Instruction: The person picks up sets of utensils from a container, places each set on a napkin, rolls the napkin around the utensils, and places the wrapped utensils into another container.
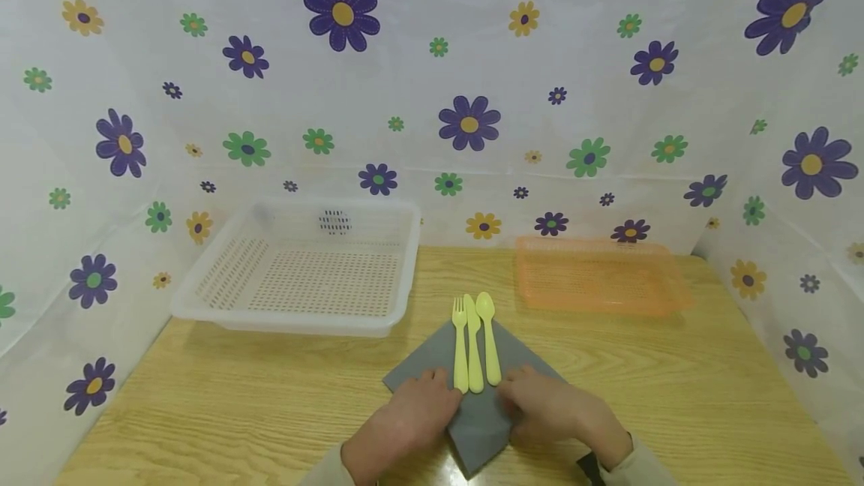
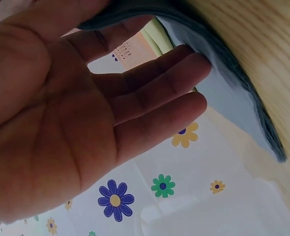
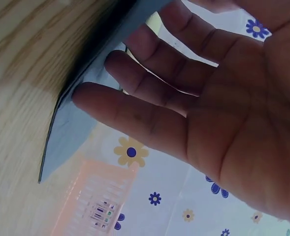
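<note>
A grey cloth napkin (image 1: pixel 481 437) lies cornerwise on the table, its near part folded to a narrow point toward me. On it rest a yellow-green fork (image 1: pixel 460 351), knife (image 1: pixel 475 370) and spoon (image 1: pixel 489 336), side by side with handles toward me. My left hand (image 1: pixel 425 407) grips the napkin's left edge beside the fork handle; the left wrist view shows the cloth between thumb and forefinger. At the right edge, by the spoon handle, my right hand (image 1: pixel 547 405) pinches the cloth, its other fingertips (image 3: pixel 88 93) against it. The right thumb is mostly hidden.
A white perforated basket (image 1: pixel 297 321) stands at the back left of the wooden table (image 1: pixel 270 396). An orange basket (image 1: pixel 604 306) is at the back right. Flower-patterned sheeting (image 1: pixel 405 88) encloses the back and sides. A small dark object (image 1: pixel 590 467) shows by the right sleeve.
</note>
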`<act>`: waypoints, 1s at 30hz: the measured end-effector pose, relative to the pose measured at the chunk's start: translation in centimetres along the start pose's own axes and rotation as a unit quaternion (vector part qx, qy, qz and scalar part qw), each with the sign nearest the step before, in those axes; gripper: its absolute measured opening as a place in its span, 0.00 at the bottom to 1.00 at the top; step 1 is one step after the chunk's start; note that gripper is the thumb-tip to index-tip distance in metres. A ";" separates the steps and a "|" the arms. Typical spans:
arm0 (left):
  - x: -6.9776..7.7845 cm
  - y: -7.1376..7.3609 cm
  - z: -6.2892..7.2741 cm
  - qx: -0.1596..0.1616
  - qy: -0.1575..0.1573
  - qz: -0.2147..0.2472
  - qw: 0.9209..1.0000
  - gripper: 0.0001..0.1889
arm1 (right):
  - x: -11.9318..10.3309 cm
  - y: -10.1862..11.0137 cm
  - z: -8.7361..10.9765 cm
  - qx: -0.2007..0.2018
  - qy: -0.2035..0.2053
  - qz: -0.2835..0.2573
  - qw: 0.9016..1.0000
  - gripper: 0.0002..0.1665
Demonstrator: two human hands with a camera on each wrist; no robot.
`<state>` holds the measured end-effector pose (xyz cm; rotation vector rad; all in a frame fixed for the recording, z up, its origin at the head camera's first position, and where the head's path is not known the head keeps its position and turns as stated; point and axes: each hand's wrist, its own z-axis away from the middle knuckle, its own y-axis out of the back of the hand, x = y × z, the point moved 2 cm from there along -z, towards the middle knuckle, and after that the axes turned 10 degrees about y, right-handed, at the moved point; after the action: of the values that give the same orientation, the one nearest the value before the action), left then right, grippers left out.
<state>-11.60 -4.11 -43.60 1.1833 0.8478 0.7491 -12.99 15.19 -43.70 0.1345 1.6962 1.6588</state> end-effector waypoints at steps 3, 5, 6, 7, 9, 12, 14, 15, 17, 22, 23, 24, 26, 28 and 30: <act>-0.2 0.0 -0.1 -0.002 0.003 0.013 1.000 0.06 | -0.3 0.0 0.0 -0.015 -0.012 0.013 1.000 0.22; -0.3 0.1 -0.2 -0.006 0.005 0.024 1.000 0.06 | -0.5 0.0 0.0 -0.023 -0.024 0.011 0.999 0.25; -0.4 0.1 -0.2 -0.009 0.005 0.030 0.999 0.05 | -0.6 -0.1 0.0 -0.024 -0.026 0.011 0.999 0.26; -0.5 0.1 -0.2 -0.013 0.006 0.038 0.999 0.05 | -0.6 -0.1 0.0 -0.023 -0.026 0.012 0.999 0.25; -0.6 0.2 -0.3 -0.018 0.008 0.049 0.999 0.05 | -0.7 -0.2 0.0 -0.014 -0.019 0.014 1.000 0.20; -0.8 0.2 -0.3 -0.019 0.010 0.072 0.997 0.06 | -0.6 -0.3 -0.1 0.003 -0.002 0.028 1.000 0.11; -1.0 0.2 -0.3 -0.018 0.009 0.086 0.996 0.10 | -0.6 -0.3 -0.2 0.008 0.008 0.037 0.999 0.07; -1.0 0.2 -0.3 -0.019 0.009 0.094 0.995 0.11 | -0.5 -0.3 -0.2 0.010 0.011 0.039 0.999 0.05; -1.1 0.2 -0.3 -0.023 0.006 0.109 0.994 0.13 | -0.5 -0.3 -0.2 0.010 0.015 0.036 0.999 0.04; -1.2 0.3 -0.4 -0.025 -0.003 0.112 0.993 0.11 | -0.3 -0.1 -0.2 0.020 0.034 0.019 0.999 0.10; -1.2 0.3 -0.4 -0.023 -0.006 0.107 0.994 0.11 | -0.3 -0.1 -0.2 0.024 0.039 0.016 0.999 0.11; -1.3 0.3 -0.3 -0.022 -0.009 0.102 0.995 0.11 | -0.2 0.0 -0.2 0.027 0.043 0.012 0.999 0.12; -1.3 0.3 -0.3 -0.022 -0.015 0.093 0.995 0.09 | -0.1 0.1 -0.2 0.032 0.047 0.002 0.998 0.14; -1.4 0.4 -0.3 -0.025 -0.017 0.085 0.996 0.09 | 0.0 0.2 -0.2 0.039 0.051 -0.006 0.998 0.16; -1.5 0.4 -0.4 -0.032 -0.017 0.082 0.996 0.08 | 0.1 0.2 -0.1 0.044 0.046 -0.013 0.998 0.16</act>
<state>-12.70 -5.15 -43.02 1.2163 0.6992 0.8815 -13.22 15.18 -43.59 0.0783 1.8334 1.5932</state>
